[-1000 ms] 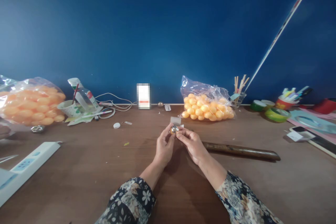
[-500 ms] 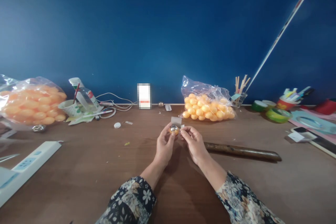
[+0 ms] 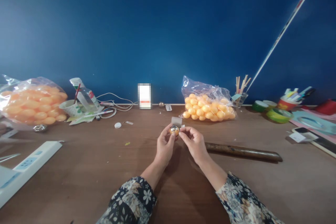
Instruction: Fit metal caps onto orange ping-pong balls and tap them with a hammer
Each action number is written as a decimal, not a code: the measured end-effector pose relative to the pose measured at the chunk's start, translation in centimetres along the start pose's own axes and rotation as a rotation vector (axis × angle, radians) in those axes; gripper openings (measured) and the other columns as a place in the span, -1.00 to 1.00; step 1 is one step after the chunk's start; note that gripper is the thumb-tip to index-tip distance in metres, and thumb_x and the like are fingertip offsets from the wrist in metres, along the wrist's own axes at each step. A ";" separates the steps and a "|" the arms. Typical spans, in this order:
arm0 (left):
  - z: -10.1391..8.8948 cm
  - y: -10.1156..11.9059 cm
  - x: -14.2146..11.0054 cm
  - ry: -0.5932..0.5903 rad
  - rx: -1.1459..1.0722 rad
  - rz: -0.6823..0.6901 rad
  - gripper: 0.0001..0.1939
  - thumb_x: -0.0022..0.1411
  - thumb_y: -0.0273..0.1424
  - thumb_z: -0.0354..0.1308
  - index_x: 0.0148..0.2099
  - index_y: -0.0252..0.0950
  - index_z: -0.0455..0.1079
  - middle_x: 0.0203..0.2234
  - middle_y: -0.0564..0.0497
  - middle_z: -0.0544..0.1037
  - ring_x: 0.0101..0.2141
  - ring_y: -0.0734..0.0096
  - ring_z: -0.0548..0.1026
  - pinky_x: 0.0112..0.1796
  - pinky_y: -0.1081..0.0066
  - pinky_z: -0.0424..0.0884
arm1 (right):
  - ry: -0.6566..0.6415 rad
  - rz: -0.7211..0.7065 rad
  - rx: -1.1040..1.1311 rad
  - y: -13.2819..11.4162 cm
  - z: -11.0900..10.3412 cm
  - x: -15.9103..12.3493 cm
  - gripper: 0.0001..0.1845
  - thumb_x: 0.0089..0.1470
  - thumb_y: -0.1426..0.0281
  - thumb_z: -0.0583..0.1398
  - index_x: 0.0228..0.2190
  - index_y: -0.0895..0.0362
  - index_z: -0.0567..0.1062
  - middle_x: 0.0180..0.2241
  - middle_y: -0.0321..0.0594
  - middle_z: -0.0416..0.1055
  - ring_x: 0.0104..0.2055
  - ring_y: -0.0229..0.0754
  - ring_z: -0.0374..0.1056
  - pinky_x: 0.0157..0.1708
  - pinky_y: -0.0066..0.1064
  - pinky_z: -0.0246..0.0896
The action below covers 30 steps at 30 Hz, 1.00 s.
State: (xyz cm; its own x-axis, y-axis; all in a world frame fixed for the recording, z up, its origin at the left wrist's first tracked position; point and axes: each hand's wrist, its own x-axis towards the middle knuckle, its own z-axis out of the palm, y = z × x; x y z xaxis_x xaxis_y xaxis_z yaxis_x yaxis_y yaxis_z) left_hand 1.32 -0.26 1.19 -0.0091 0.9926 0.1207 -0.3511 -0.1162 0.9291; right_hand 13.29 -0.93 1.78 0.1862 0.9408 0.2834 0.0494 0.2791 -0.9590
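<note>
My left hand (image 3: 164,145) pinches a small orange ball (image 3: 174,130) partly covered with shiny silver foil, holding it above the middle of the wooden table (image 3: 86,171). My right hand (image 3: 193,141) has its fingertips pressed on the ball's right side, where a small white scrap shows. A little white paper piece (image 3: 176,121) stands just behind the ball. Both sleeves are dark with a flower print.
A clear bag of orange balls (image 3: 207,104) lies behind the hands; a bigger bag of them (image 3: 31,102) sits far left. A dark wooden rod (image 3: 243,151) lies right of my right hand. A white power strip (image 3: 25,165) is front left; tape rolls (image 3: 278,114) and a phone (image 3: 315,139) are right.
The hands stay in place around the ball. The right fingers have shifted slightly on its right side; nothing else has moved.
</note>
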 end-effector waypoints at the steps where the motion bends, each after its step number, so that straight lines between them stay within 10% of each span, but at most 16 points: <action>1: 0.0 0.0 0.0 -0.001 0.004 -0.002 -0.49 0.09 -0.26 0.25 0.09 -0.29 0.34 -0.16 -0.11 0.57 -0.15 0.27 0.54 -0.08 0.27 0.46 | 0.000 -0.004 -0.004 -0.1 0.0 0.0 -0.84 -0.05 0.26 0.26 -0.40 0.07 0.50 -0.44 -0.26 0.49 -0.45 -0.18 0.33 -0.37 -0.36 0.24; 30: -0.1 -0.2 0.2 0.020 0.028 0.005 -0.52 0.08 -0.28 0.25 0.06 -0.27 0.37 -0.14 -0.10 0.57 -0.16 0.27 0.55 -0.06 0.25 0.45 | 0.030 -0.111 -0.094 -0.6 -0.4 0.2 -0.87 0.01 0.27 0.21 -0.47 0.07 0.46 -0.48 -0.27 0.43 -0.45 -0.17 0.30 -0.39 -0.38 0.19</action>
State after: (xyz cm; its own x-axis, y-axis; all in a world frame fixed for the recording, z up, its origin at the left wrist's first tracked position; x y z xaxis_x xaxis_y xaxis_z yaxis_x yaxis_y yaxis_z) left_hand 1.23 -0.04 1.02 -0.0298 0.9925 0.1182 -0.3250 -0.1215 0.9379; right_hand 13.74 -0.99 2.46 0.2034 0.8987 0.3885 0.1622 0.3604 -0.9186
